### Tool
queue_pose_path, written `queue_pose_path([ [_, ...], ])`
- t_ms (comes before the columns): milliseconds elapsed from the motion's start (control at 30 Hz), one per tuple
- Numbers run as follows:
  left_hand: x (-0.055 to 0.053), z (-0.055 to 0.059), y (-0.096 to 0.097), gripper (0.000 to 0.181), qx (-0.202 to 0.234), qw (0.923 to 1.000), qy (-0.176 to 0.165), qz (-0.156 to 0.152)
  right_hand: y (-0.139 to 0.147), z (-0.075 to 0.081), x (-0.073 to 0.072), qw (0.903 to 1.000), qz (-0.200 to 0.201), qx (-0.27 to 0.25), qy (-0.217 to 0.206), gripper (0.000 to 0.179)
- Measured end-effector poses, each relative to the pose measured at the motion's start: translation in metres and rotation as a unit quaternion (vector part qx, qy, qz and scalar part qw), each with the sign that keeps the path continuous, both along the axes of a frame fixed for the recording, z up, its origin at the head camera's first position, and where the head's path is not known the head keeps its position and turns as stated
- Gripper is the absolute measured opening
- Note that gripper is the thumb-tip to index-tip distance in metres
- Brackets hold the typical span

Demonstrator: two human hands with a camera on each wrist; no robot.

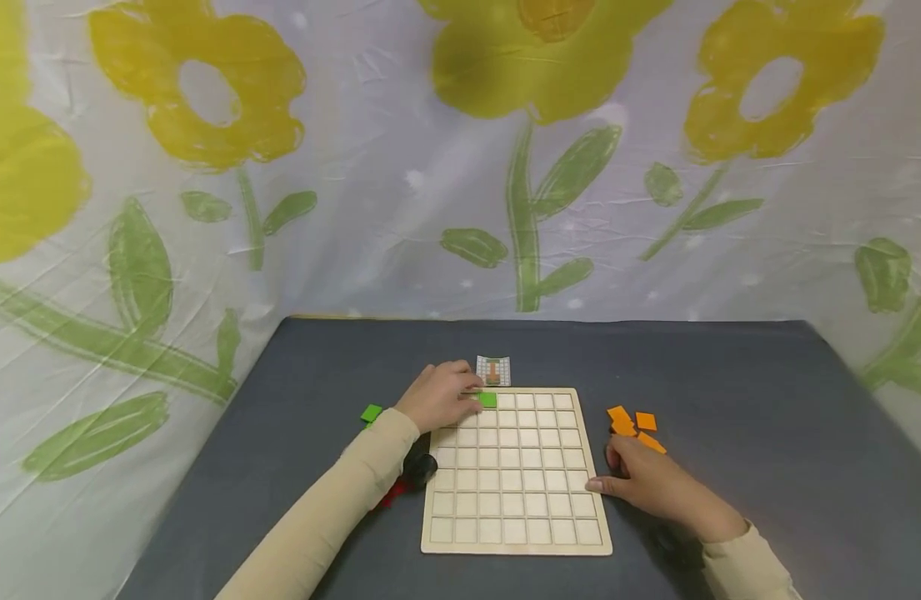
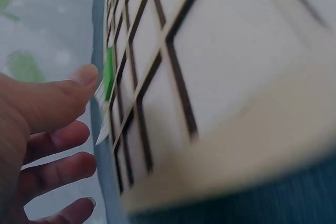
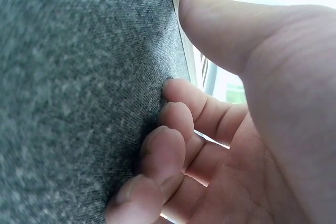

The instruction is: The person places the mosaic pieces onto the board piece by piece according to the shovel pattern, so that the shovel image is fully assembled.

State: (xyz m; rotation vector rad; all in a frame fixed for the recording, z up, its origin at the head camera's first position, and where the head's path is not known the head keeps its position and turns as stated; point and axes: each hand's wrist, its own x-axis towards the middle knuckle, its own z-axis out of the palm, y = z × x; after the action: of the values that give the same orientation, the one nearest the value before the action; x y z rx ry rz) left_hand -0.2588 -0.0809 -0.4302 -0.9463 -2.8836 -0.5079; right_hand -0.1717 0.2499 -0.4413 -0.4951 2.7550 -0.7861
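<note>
A wooden grid board lies on the table, and one green square tile sits in its far row. My left hand hovers over the far left corner, its fingertips just left of that tile. In the left wrist view the thumb and fingers are spread apart and hold nothing. My right hand is at the board's right side, with the thumb on the edge. Its other fingers bend loosely against the grey cloth, nothing in them.
Behind the board's far edge lies a small pattern card. Orange tiles are scattered beyond my right hand. Left of the board are green tiles and red pieces, partly hidden by my left sleeve. A flowered cloth hangs behind the table.
</note>
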Motion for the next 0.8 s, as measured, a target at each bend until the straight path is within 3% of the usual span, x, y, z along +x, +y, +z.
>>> queue_pose_path([
  [367,0.017,0.006,-0.057,0.030,-0.013,0.9986,0.041,0.031,0.003,0.001,0.000,0.9999,-0.010,0.005,0.003,0.049],
  [600,0.033,0.009,-0.093,0.038,-0.015,0.9950,0.009,0.098,0.001,0.001,0.001,1.0000,-0.008,0.003,0.003,0.049],
  [800,0.045,0.009,-0.116,0.047,-0.033,0.9934,-0.033,0.105,-0.001,0.001,0.002,1.0000,-0.003,-0.001,0.000,0.049],
])
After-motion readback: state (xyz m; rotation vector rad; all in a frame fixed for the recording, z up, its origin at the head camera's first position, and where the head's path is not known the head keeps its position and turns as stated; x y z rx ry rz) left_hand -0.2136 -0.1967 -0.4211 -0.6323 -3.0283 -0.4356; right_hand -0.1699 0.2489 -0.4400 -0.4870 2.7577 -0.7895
